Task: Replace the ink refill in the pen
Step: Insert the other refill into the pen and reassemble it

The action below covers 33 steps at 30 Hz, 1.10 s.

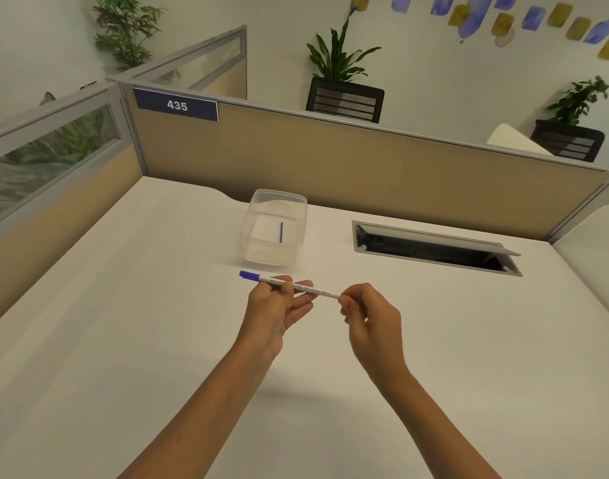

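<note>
Left hand (278,305) clamps the white pen (292,285) mid-barrel above the worktop (123,340), right hand (368,312) pinches its end, likely to unscrew it; spare refill (281,231) waits in clear tub (258,243).

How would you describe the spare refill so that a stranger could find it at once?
Start at the tan partition behind the white desk. Before it stands a clear plastic tub. The refill is the thin blue stick inside, the tub's only content.
</note>
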Each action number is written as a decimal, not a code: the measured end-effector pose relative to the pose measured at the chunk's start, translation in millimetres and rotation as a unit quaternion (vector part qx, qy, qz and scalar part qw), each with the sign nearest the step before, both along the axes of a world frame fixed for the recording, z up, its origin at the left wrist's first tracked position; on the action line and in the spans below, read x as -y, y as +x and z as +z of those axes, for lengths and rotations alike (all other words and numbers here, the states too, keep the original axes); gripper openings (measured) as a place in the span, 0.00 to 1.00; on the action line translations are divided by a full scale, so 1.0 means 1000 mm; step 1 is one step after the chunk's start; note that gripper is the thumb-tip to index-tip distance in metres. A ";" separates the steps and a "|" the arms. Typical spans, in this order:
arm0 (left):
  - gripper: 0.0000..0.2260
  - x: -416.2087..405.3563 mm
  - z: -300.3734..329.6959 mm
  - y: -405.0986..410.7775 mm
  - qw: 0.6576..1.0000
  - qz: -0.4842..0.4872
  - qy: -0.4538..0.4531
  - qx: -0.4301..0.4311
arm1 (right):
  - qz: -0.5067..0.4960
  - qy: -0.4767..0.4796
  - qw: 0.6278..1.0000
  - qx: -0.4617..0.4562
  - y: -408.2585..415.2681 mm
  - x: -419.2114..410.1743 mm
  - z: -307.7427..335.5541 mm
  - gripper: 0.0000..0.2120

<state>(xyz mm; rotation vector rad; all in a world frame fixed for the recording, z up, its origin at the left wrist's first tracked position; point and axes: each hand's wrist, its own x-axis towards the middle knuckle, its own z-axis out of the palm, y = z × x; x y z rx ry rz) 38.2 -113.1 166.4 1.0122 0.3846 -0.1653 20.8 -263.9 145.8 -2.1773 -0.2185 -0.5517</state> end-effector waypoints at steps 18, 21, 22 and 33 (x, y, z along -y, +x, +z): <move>0.06 0.001 -0.006 0.005 0.997 0.002 -0.077 -0.022 | 0.064 -0.132 0.983 0.105 0.019 0.023 -0.001 0.06; 0.05 0.003 -0.012 0.005 0.997 0.003 -0.074 -0.009 | 0.034 -0.011 0.999 0.040 0.018 0.020 -0.005 0.05; 0.05 0.002 -0.015 0.005 0.998 -0.004 -0.069 -0.009 | 0.029 0.030 0.999 0.009 0.018 0.019 -0.007 0.05; 0.08 -0.042 -0.069 0.015 0.994 0.053 0.085 0.039 | -0.006 0.300 0.924 -0.238 0.029 0.033 -0.030 0.04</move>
